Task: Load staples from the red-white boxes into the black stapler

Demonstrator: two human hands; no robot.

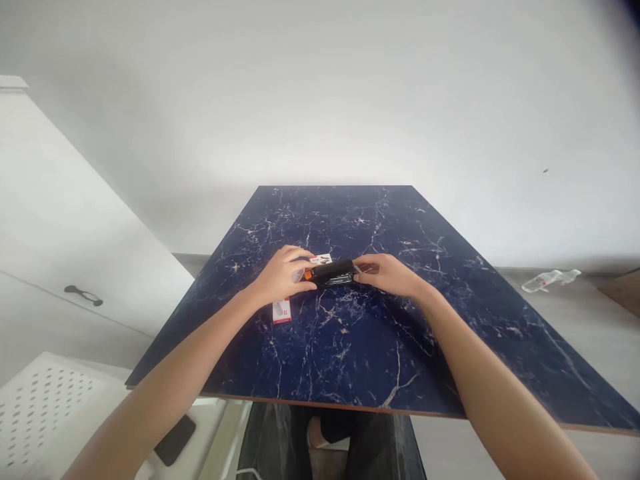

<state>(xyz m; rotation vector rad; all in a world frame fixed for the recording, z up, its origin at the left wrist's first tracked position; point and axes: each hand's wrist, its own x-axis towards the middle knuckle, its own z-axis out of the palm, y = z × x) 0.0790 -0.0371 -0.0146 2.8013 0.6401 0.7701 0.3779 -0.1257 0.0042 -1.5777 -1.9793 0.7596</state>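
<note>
My left hand (283,276) and my right hand (385,275) meet near the middle of the table, gripping opposite ends of a glossy black case (333,272). The case has an orange part (309,274) at its left end, and its exact kind is hard to tell. A small white and red box (281,311) lies just below my left wrist. Behind the case, a white printed card (321,259) is partly hidden by my left hand. The table is dark blue marble-patterned (320,353) with pale veins.
A white cabinet with a dark handle (83,295) stands at the left. A black phone (175,440) lies on a white surface at lower left. A clear plastic bottle (547,280) lies on the grey floor at right. A wall rises behind the table.
</note>
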